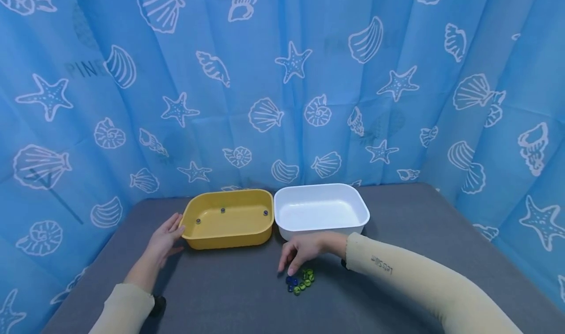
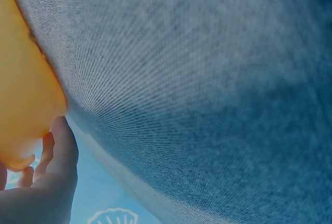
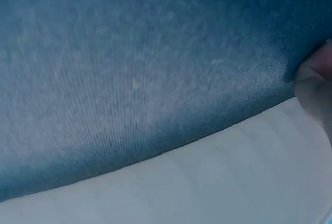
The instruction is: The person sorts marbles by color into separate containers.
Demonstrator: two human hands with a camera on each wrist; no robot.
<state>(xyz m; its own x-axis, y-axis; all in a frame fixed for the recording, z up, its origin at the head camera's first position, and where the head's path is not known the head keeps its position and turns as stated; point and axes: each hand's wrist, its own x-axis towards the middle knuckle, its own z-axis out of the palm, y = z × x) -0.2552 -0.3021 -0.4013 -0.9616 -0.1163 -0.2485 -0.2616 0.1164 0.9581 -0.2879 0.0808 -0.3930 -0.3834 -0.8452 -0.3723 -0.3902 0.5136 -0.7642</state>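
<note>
Marbles lie in a loose cluster on the dark grey worktop [image 1: 238, 285] in the head view: we see blue marbles [image 1: 295, 281] on the left of the group and green marbles [image 1: 302, 286] on the right, on the near side of the two trays. Our right hand [image 1: 304, 248] reaches in from the right just above them, its fingers bent downward, with a gap between thumb and forefinger. The thumb tip is right by the blue ones; we cannot tell whether it touches them. Our left hand [image 1: 165, 238] rests at the left end of the yellow tray [image 1: 227, 240], its fingers apart and laid against the outer side. Inside that tray we make out three small round pieces [image 1: 222, 210], spaced well apart. The white tray [image 1: 318, 211] stands just beside it on the right. We wear cream sleeves [image 1: 397, 270], and a blue curtain [image 1: 220, 103] printed with white shells and starfish hangs behind.

From the left wrist we see the fingers touching the yellow tray at its rounded corner, near the rim.

From the right wrist, only part of our hand enters at the right edge, beside the white tray's pale wall; we cannot tell how the fingers stand there.
</note>
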